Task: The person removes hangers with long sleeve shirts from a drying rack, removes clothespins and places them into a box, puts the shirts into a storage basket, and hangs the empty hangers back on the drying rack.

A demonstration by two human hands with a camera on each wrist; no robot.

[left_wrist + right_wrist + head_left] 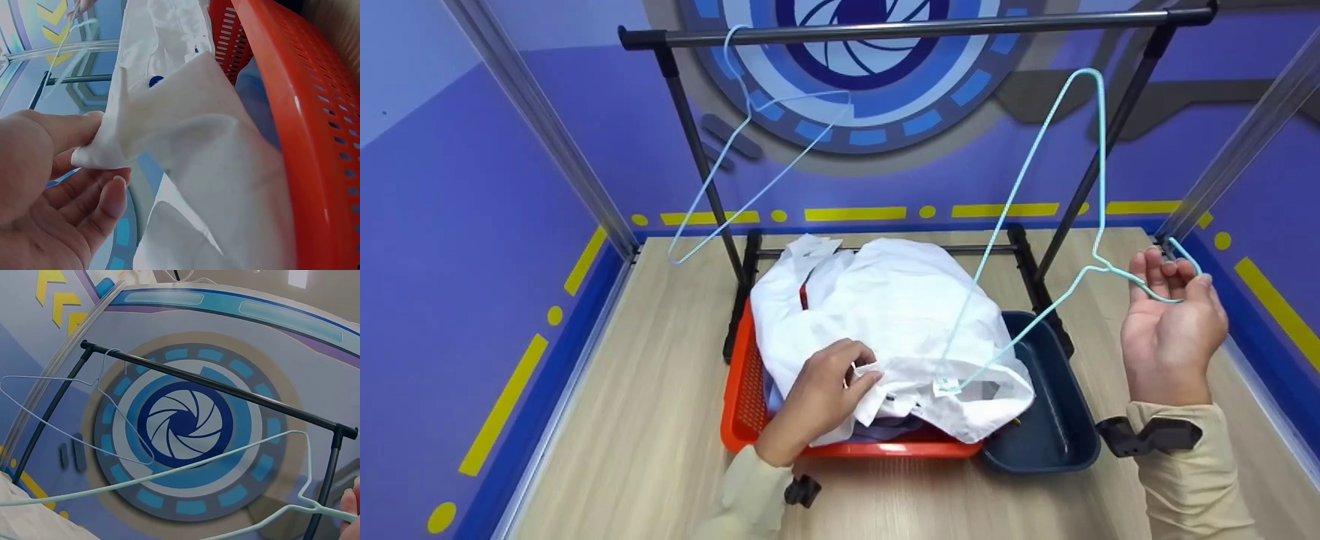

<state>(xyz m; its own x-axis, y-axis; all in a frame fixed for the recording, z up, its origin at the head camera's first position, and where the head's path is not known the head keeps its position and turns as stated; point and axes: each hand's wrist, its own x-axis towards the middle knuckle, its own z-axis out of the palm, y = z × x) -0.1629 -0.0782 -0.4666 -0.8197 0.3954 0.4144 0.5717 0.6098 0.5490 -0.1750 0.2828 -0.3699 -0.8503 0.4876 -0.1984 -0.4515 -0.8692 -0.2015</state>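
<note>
My left hand (825, 390) pinches the edge of a white shirt (900, 292) between thumb and fingers. In the left wrist view the pinched cloth (107, 146) is folded over, and a dark blue button (156, 81) shows close by. My right hand (1174, 330), palm up, holds a mint-green clothes hanger (1102, 165) by its hook. One end of that hanger reaches into the shirt's opening (1012, 379), beside a small white label (945, 386). The shirt is heaped over a red plastic basket (742, 405).
A black garment rack (930, 30) stands behind the basket, with a pale blue hanger (750, 112) hooked on its bar at the left. A dark blue tub (1057, 420) sits right of the basket, partly under the shirt. Purple printed walls (607, 135) enclose the wooden tabletop (607, 450).
</note>
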